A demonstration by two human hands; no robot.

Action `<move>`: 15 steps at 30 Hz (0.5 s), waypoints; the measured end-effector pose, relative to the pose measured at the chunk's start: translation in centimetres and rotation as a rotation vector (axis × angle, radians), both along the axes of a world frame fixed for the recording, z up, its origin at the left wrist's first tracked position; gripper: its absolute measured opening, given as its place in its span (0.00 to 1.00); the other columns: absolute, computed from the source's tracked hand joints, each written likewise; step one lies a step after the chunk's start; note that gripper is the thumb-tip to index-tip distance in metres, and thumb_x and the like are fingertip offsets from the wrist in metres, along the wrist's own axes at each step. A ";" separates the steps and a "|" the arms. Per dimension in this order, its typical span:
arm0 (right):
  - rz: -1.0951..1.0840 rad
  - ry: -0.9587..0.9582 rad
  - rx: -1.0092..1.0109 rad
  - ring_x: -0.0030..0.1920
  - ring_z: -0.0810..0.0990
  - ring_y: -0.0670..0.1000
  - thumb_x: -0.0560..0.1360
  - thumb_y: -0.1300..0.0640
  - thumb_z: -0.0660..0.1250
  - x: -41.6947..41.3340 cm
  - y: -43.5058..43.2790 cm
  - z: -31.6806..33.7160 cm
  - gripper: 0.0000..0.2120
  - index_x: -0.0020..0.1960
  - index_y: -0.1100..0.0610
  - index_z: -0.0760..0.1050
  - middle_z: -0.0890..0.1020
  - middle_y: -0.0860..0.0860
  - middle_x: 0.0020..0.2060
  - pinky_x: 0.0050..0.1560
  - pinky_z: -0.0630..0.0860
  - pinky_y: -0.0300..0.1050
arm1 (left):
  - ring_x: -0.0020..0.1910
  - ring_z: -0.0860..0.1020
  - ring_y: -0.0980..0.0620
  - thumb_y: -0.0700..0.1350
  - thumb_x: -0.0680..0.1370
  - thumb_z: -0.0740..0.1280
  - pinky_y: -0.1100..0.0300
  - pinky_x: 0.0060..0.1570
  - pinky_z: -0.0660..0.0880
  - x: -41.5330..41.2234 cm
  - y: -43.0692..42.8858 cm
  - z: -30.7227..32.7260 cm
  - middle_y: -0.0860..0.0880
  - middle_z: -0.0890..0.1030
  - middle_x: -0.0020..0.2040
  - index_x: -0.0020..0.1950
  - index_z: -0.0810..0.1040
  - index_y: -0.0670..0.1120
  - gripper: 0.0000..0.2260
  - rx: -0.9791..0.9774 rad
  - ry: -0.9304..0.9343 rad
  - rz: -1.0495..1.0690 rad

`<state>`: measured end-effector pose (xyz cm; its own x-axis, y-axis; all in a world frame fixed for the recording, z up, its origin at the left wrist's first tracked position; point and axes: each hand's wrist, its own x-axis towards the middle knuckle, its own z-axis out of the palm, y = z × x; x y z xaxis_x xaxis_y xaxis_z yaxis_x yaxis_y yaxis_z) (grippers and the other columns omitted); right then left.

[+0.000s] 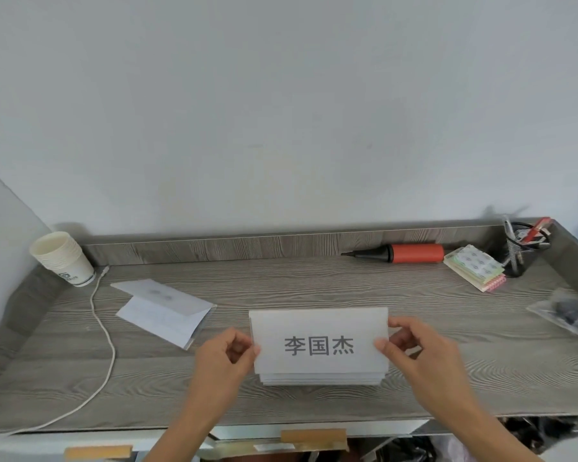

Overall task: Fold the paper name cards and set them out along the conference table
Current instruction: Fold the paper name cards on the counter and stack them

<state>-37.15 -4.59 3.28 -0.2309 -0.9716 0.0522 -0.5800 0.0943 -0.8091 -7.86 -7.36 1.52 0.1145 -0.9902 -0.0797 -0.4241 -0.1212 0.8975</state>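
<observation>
A printed name card (319, 341) is held over a card stack (321, 379) at the middle of the table (281, 281), its side edges pinched by the left hand (224, 358) and right hand (421, 348). To the left, folded paper (162, 310) and a white cable (106, 331) are seen; a red pump (411, 253) is laid well behind.

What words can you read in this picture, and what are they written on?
"李国杰": printed large on the front of the name card, which the left hand and right hand pinch by its side edges.
Dark mark low on the stack of paper cups: too blurred to read.
Print on the folded paper: too faint to read.
</observation>
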 end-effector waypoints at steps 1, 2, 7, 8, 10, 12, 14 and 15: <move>-0.003 0.041 0.025 0.37 0.79 0.42 0.69 0.53 0.75 0.0 0.1 -0.1 0.13 0.52 0.48 0.77 0.82 0.44 0.33 0.36 0.73 0.36 | 0.35 0.81 0.45 0.38 0.72 0.73 0.45 0.40 0.81 0.0 0.1 -0.4 0.44 0.83 0.34 0.38 0.79 0.47 0.06 0.003 -0.021 0.001; 0.008 0.096 0.047 0.36 0.79 0.41 0.69 0.51 0.75 -0.1 0.1 -0.2 0.15 0.53 0.48 0.76 0.82 0.43 0.33 0.38 0.73 0.38 | 0.34 0.81 0.45 0.39 0.72 0.73 0.46 0.39 0.80 -0.1 0.2 -0.6 0.44 0.82 0.33 0.38 0.79 0.46 0.06 0.006 -0.040 -0.007; 0.027 0.351 -0.031 0.48 0.78 0.45 0.69 0.46 0.73 -0.2 0.1 -0.3 0.24 0.63 0.49 0.72 0.79 0.41 0.49 0.45 0.75 0.42 | 0.35 0.80 0.45 0.40 0.73 0.73 0.48 0.39 0.80 0.5 0.0 -1.4 0.46 0.82 0.34 0.38 0.79 0.47 0.05 0.013 -0.044 -0.082; 0.037 0.402 -0.116 0.52 0.77 0.47 0.70 0.47 0.73 0.1 -0.1 0.0 0.25 0.64 0.50 0.73 0.78 0.43 0.52 0.47 0.74 0.42 | 0.36 0.80 0.45 0.42 0.73 0.73 0.49 0.39 0.80 0.8 -0.1 -1.3 0.46 0.82 0.34 0.38 0.80 0.47 0.05 0.023 -0.048 -0.116; 0.088 0.488 -0.310 0.56 0.75 0.48 0.71 0.46 0.70 1.1 -0.9 0.8 0.22 0.63 0.53 0.75 0.78 0.47 0.56 0.51 0.73 0.42 | 0.38 0.82 0.47 0.44 0.74 0.71 0.52 0.40 0.79 1.4 -0.4 -0.9 0.45 0.84 0.37 0.40 0.81 0.47 0.03 0.067 0.000 -0.169; 0.166 0.542 -0.389 0.58 0.75 0.48 0.72 0.43 0.64 2.6 -1.9 1.3 0.21 0.62 0.52 0.76 0.79 0.47 0.57 0.55 0.73 0.44 | 0.39 0.83 0.46 0.45 0.76 0.69 0.52 0.40 0.80 2.5 -1.2 -0.3 0.45 0.85 0.38 0.43 0.82 0.45 0.05 0.092 0.103 -0.084; 0.228 0.604 -0.346 0.57 0.78 0.49 0.73 0.40 0.60 4.2 -2.7 1.1 0.22 0.61 0.51 0.77 0.81 0.46 0.56 0.55 0.74 0.46 | 0.41 0.82 0.44 0.46 0.78 0.67 0.51 0.39 0.80 4.6 -3.0 -0.6 0.43 0.83 0.42 0.47 0.79 0.42 0.07 0.113 0.183 0.163; 0.251 0.664 -0.318 0.55 0.80 0.48 0.74 0.38 0.57 4.8 -3.0 0.9 0.22 0.59 0.50 0.78 0.82 0.45 0.54 0.54 0.75 0.46 | 0.42 0.81 0.44 0.46 0.78 0.66 0.51 0.38 0.80 6.0 -4.1 -1.0 0.41 0.82 0.45 0.49 0.76 0.41 0.08 0.127 0.215 0.303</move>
